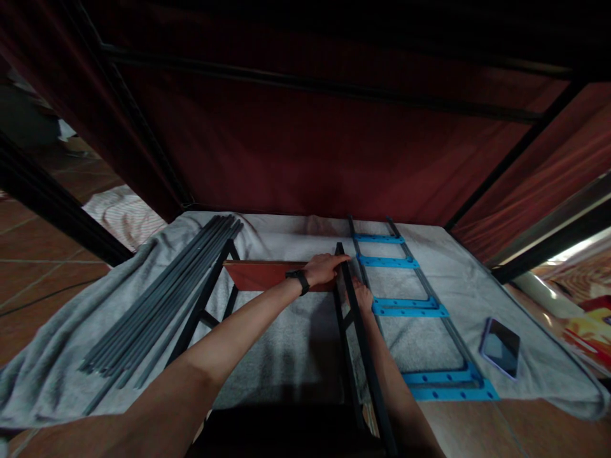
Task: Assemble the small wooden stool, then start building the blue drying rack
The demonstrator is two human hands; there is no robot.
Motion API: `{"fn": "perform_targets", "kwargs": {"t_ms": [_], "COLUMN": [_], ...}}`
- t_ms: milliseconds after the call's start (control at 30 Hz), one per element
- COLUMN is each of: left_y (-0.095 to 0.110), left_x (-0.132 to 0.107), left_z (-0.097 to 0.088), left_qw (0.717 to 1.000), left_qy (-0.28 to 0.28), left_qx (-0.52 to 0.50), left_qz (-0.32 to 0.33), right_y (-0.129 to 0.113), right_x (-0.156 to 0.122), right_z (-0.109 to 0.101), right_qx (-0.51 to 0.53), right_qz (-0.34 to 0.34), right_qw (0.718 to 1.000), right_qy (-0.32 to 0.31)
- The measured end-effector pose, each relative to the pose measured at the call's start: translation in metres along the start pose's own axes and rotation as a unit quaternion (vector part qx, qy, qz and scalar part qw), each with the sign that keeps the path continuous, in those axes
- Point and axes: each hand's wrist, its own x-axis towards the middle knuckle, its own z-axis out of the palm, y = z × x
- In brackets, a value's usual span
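A black metal frame [363,343] with a reddish-brown board [260,275] between its two sides stands in front of me. My left hand [324,268], with a dark watch at its wrist, reaches across the board to the frame's right side. Its fingers are bent around the top of that side, and the index finger stretches over the outer face. My right hand [363,296] is on the outer side of the same post, a little lower, with its fingers curled in close to the metal. The post hides part of these fingers, and whatever they hold does not show.
Several grey tubes [157,302] lie bundled on the grey blanket [281,346] at left. To the right lies a ladder-like assembly of tubes and blue plastic brackets [410,306]. A phone [500,347] rests farther right. Dark red cloth [315,146] hangs behind, between black bars.
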Motion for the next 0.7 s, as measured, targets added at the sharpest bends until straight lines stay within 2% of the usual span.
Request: {"fn": "perform_targets", "kwargs": {"t_ms": [133,300,400,567,700], "left_y": [-0.001,0.000,0.000,-0.006,-0.008], "left_x": [0.004,0.004,-0.002,-0.011,-0.012], "left_z": [0.003,0.004,0.001,-0.004,-0.002], "left_qw": [1.000,1.000,0.999,0.995,0.996], "left_qy": [0.001,-0.002,-0.003,0.002,-0.002], "left_qx": [0.009,0.025,0.035,0.060,0.076], "left_qz": [0.003,0.002,-0.007,-0.077,-0.051], "right_y": [-0.005,-0.024,-0.031,-0.031,-0.030], "right_x": [0.027,0.030,0.029,0.031,0.034], "right_z": [-0.002,-0.001,-0.003,-0.009,-0.007], "right_qx": [0.095,0.239,0.204,0.152,0.129], "right_qz": [0.032,-0.004,-0.022,-0.042,-0.048], "right_qw": [0.995,0.971,0.977,0.987,0.990], "right_qy": [0.012,0.029,0.048,0.016,0.006]}}
